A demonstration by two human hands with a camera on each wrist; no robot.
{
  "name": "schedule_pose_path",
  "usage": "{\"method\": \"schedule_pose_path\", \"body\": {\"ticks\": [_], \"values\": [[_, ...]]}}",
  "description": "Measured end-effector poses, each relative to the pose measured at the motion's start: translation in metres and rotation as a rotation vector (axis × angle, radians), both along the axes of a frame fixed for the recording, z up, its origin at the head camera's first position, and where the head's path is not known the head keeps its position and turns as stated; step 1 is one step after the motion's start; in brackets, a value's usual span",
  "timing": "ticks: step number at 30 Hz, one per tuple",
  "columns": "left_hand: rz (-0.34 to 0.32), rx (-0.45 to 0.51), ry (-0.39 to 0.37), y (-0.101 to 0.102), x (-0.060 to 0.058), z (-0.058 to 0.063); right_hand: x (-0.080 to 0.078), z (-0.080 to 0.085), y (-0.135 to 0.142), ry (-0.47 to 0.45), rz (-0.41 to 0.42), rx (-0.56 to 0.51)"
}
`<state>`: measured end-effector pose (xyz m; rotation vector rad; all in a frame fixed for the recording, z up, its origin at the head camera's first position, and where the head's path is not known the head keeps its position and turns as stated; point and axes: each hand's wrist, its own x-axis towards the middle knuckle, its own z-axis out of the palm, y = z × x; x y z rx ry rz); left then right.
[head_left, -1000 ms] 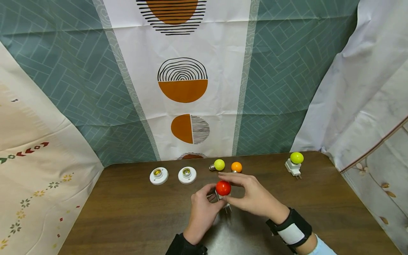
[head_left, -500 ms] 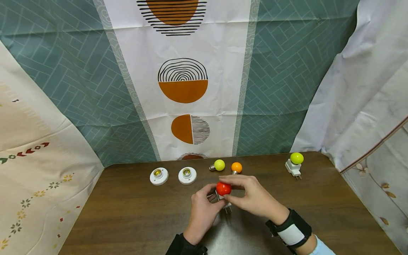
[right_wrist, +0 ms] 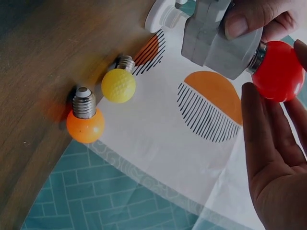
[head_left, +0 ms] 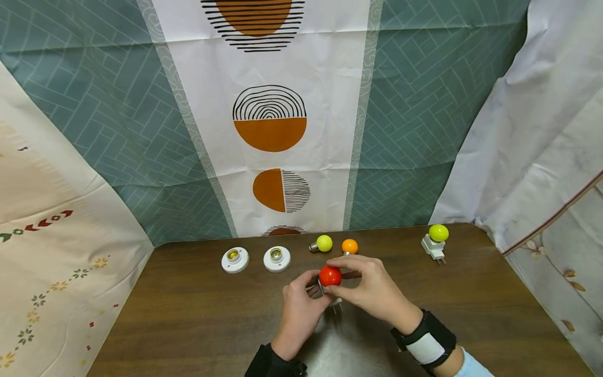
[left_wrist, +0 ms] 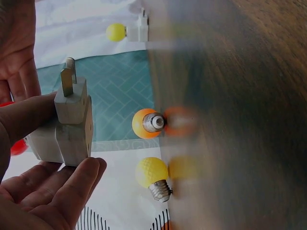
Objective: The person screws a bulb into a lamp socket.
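My left hand [head_left: 300, 309] grips a white plug-in lamp socket [left_wrist: 72, 139] between thumb and fingers, its two metal prongs pointing back toward me. A red light bulb [head_left: 330, 275] sits at the socket's mouth, and a little of its metal screw base [right_wrist: 259, 57] shows between glass and housing in the right wrist view. Around that red globe curl the thumb and fingers of my right hand [head_left: 374, 290], holding it from the right side. Both hands are raised over the brown table [head_left: 198, 324].
Beyond my hands lie a yellow bulb [head_left: 324, 243] and an orange bulb [head_left: 349, 246]. Two round white lamp holders [head_left: 235, 266] stand to their left. At the far right is another plug-in socket [head_left: 432, 248] with a yellow-green bulb [head_left: 438, 233] in it. A patterned cloth [head_left: 405, 131] hangs behind.
My right hand's thumb and wrist have shifted slightly left around the red bulb, which has turned or moved very little. The left hand with the socket stays in place.
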<state>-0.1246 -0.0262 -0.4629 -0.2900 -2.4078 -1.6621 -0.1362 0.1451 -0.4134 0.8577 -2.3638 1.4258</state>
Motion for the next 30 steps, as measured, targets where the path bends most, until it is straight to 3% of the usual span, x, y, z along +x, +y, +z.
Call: {"method": "schedule_pose_path", "body": {"ticks": [6,16,20,30], "values": [[-0.001,-0.008,-0.001,-0.0005,-0.0002,0.0004,0.0006,0.0020,0.0008,-0.015,-0.014,0.038],[-0.006,0.008,-0.022,-0.0002,-0.0002,0.0004,-0.0023,0.0084,0.0072,-0.021,0.115,0.139],[-0.013,0.016,-0.034,-0.0002,-0.0004,-0.0001,-0.0040,0.0070,0.0075,-0.010,0.132,0.167],[-0.014,0.019,-0.030,-0.0001,-0.0003,-0.0007,-0.0036,0.0045,0.0051,-0.062,0.130,0.104]]}}
